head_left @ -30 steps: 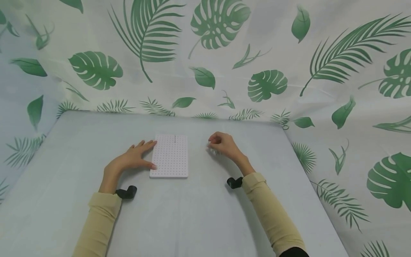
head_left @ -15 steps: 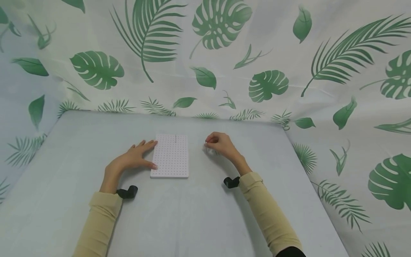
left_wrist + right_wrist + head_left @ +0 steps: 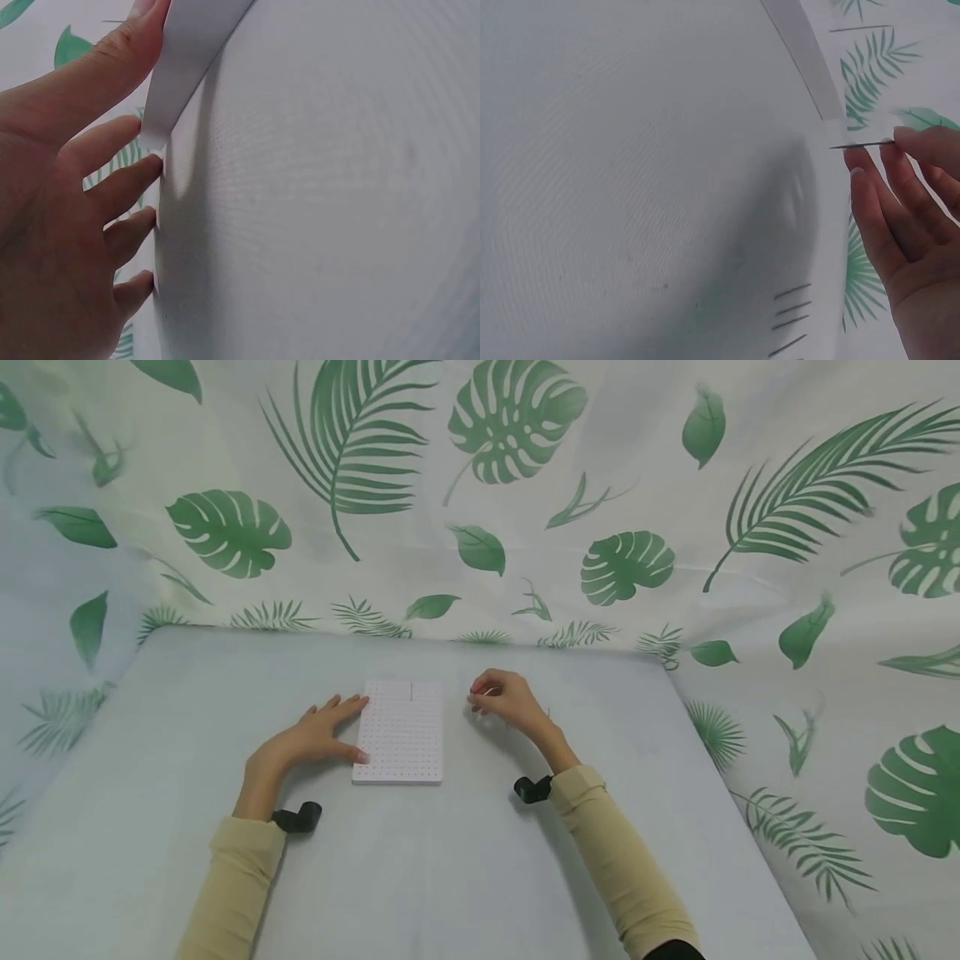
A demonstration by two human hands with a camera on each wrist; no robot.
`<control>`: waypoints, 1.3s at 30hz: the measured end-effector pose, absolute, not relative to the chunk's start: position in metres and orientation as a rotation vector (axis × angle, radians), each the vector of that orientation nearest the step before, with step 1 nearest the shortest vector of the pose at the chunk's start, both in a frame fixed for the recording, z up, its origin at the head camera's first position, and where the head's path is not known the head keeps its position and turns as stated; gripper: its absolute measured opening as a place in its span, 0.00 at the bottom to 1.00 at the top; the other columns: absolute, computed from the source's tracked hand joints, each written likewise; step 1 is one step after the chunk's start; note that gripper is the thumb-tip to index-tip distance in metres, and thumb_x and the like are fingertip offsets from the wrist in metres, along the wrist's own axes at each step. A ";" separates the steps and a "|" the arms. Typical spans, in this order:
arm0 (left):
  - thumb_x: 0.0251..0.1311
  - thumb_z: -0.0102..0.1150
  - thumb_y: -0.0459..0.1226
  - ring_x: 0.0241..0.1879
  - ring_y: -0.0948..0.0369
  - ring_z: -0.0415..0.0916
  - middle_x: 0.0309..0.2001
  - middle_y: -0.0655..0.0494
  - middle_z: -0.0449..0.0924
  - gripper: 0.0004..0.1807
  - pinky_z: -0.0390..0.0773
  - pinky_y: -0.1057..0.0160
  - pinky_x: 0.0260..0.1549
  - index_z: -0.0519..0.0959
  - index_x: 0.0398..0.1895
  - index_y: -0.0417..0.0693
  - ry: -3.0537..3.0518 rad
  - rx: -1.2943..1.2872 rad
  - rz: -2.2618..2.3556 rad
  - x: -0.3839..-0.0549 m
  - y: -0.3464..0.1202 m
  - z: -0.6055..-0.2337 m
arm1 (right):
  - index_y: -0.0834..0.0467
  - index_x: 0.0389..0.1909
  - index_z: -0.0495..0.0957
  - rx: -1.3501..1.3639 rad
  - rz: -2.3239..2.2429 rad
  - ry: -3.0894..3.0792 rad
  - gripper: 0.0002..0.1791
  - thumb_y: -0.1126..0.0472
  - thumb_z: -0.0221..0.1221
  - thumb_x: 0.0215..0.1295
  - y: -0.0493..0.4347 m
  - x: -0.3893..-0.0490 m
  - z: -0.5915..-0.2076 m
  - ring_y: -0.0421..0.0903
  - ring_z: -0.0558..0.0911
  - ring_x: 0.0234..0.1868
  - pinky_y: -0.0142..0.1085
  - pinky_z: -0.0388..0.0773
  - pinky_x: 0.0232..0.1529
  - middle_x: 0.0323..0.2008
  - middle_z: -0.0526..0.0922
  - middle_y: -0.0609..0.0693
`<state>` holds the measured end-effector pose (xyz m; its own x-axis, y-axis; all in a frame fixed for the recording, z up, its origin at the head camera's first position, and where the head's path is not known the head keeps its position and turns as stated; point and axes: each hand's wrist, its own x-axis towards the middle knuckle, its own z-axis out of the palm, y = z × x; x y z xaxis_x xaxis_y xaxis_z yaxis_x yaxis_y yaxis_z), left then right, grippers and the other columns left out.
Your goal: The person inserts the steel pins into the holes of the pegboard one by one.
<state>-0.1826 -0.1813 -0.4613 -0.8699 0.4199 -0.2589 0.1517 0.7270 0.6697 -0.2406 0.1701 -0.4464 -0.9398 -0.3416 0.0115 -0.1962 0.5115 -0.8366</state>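
A white pegboard dotted with rows of small holes lies on the table. One thin dark pin stands up from it near the far edge. My left hand is spread along the board's left side, with thumb and a fingertip touching its edge. To the right of the board, my right hand is above the table, apart from the board. In the right wrist view, its thumb and fingertip pinch a thin metal pin, held roughly level with the table, its point away from the palm.
Several loose pins lie on the white table under and beside my right hand. A white cloth wall printed with green leaves rises behind the table and along its sides. Black wrist cameras sit on both wrists.
My right hand has moved left, nearer the board, with the pin still pinched. The left hand keeps its place at the board's edge, and the head view has tilted up slightly.
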 end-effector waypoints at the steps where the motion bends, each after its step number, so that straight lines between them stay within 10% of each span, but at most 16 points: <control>1: 0.53 0.76 0.53 0.81 0.33 0.33 0.82 0.36 0.45 0.59 0.32 0.31 0.77 0.53 0.82 0.43 2.535 0.433 0.933 -0.182 -0.182 -0.461 | 0.63 0.40 0.81 -0.481 -1.417 2.579 0.06 0.65 0.66 0.67 0.168 -0.240 -0.447 0.53 0.90 0.36 0.45 0.89 0.39 0.37 0.87 0.59; 39: 0.54 0.75 0.51 0.81 0.33 0.34 0.82 0.37 0.46 0.58 0.31 0.31 0.77 0.53 0.82 0.43 2.550 0.472 0.957 -0.186 -0.184 -0.468 | 0.67 0.44 0.81 -0.601 -1.609 2.469 0.07 0.70 0.64 0.67 0.117 -0.250 -0.461 0.53 0.91 0.36 0.40 0.90 0.37 0.38 0.88 0.62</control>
<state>-0.1857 -0.1837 -0.4679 -0.8733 0.4314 -0.2264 0.1760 0.7127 0.6790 -0.2500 0.1169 -0.4614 -0.9115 -0.3982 0.1032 -0.2552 0.3509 -0.9010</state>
